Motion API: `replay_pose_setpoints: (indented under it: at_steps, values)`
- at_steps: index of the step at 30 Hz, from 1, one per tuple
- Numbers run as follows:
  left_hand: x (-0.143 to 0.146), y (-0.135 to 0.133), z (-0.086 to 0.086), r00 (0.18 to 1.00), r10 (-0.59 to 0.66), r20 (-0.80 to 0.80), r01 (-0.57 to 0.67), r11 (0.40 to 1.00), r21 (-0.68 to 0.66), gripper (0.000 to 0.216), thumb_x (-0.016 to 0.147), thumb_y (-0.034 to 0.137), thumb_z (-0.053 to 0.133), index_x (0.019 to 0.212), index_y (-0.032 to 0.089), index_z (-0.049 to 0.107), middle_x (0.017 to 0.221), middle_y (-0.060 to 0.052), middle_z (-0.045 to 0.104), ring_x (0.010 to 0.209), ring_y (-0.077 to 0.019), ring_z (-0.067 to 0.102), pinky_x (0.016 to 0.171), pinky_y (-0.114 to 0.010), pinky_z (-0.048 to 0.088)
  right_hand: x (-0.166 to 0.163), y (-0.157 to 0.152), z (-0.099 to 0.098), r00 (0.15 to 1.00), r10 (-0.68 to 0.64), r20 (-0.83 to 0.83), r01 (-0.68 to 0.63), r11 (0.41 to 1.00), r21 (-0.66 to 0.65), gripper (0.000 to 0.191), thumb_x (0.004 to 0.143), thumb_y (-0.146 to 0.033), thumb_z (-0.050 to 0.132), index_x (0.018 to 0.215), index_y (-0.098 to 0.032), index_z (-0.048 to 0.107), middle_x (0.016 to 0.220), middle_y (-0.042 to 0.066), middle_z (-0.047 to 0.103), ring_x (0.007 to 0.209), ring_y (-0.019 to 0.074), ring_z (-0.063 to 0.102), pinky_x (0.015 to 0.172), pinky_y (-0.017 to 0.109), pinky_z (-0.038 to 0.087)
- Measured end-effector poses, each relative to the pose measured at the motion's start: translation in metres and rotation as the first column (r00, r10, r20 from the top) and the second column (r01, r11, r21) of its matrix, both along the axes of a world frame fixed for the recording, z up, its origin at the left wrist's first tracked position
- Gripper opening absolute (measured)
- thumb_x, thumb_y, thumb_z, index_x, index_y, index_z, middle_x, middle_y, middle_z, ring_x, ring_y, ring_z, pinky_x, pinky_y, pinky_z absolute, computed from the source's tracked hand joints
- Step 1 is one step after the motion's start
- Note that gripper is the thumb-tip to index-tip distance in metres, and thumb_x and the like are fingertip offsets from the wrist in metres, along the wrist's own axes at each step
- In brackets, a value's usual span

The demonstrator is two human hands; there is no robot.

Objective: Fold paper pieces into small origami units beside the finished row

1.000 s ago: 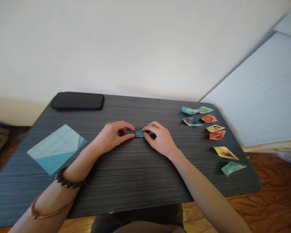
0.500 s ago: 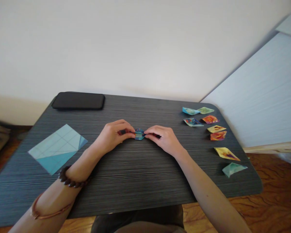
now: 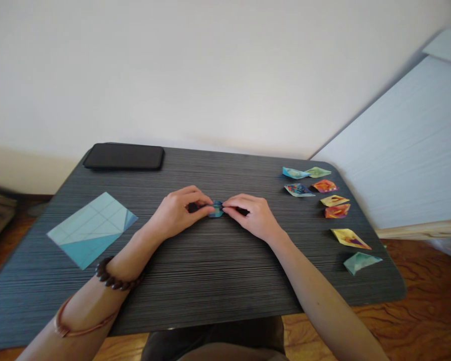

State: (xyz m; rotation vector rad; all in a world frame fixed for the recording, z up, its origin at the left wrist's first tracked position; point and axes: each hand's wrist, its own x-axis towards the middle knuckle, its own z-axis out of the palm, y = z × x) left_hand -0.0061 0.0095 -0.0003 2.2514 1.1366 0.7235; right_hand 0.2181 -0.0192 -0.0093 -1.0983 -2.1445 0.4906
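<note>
A small folded paper piece (image 3: 216,209), blue with bits of red, lies at the middle of the dark striped table (image 3: 210,271). My left hand (image 3: 178,213) pinches its left end with fingers curled. My right hand (image 3: 253,215) pinches its right end, and both hands rest on the tabletop. Most of the paper is hidden under my fingertips. A bead bracelet and a thin cord sit on my left wrist.
A light blue creased paper sheet (image 3: 92,229) lies at the left. A black phone (image 3: 125,156) lies at the far left corner. Several small folded coloured paper pieces (image 3: 334,205) are spread along the right edge. A pale panel (image 3: 409,150) stands to the right of the table.
My fingertips have moved closer together over the folded paper, so less of it shows than before. The hands stay at the same spot on the table.
</note>
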Motion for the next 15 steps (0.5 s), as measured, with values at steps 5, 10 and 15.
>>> replay_pose_setpoints:
  at_steps: [5,10,15]
  values:
    - [0.007,-0.007,0.002,0.988,0.011,-0.153,0.002,0.996,0.087,0.019,0.083,0.034,0.055,0.094,0.024,0.067,0.099,-0.002,0.057,0.074,-0.0121,0.057,0.064,-0.023,0.046,-0.01,-0.005,0.003,0.991,-0.099,0.088,0.098,0.995,0.017,0.017,0.088,-0.027,0.053,0.098,-0.021,0.066,0.1,0.004,0.067,0.092,0.0158,0.062,0.085,0.03,0.049]
    - [0.009,-0.01,0.007,0.972,0.008,-0.234,0.018,0.994,0.109,0.018,0.082,0.03,0.052,0.094,0.023,0.065,0.103,-0.001,0.056,0.082,-0.014,0.058,0.067,-0.024,0.047,-0.017,-0.007,0.005,0.97,-0.135,0.201,0.126,0.99,0.058,0.018,0.086,-0.024,0.053,0.099,-0.022,0.065,0.106,0.003,0.064,0.094,0.0164,0.06,0.085,0.03,0.048]
    - [0.011,-0.01,0.006,0.962,0.02,-0.272,0.02,0.989,0.145,0.015,0.08,0.025,0.052,0.089,0.022,0.063,0.103,-0.002,0.057,0.09,-0.017,0.058,0.072,-0.027,0.047,-0.02,-0.008,0.006,0.961,-0.125,0.246,0.114,0.992,0.055,0.017,0.086,-0.021,0.051,0.096,-0.022,0.064,0.109,0.002,0.062,0.093,0.0157,0.059,0.084,0.03,0.047]
